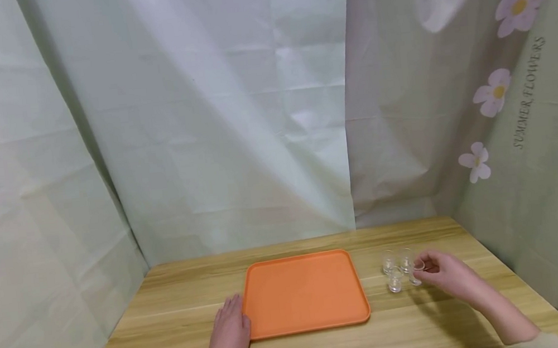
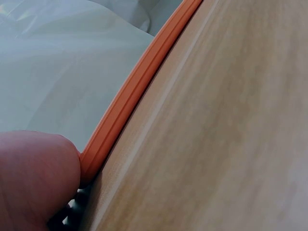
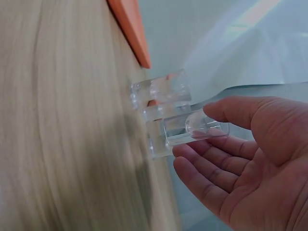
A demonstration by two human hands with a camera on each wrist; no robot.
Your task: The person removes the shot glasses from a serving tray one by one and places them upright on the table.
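An orange tray (image 1: 304,293) lies flat on the wooden table. Along its left side rests my left hand (image 1: 229,329), fingers stretched out; in the left wrist view the thumb (image 2: 38,175) touches the end of the tray's rim (image 2: 134,86). To the right of the tray, my right hand (image 1: 447,276) pinches a clear shot glass (image 3: 192,129) between thumb and fingertips. In the right wrist view this glass overlaps others behind it. Three more shot glasses stand close by, the nearest shot glass (image 1: 395,282) at the front left of the group.
The wood-grain table (image 1: 180,301) extends around the tray on all sides. Pale curtains (image 1: 233,117) hang behind it and at both sides, with printed flowers (image 1: 492,93) and lettering on the right one.
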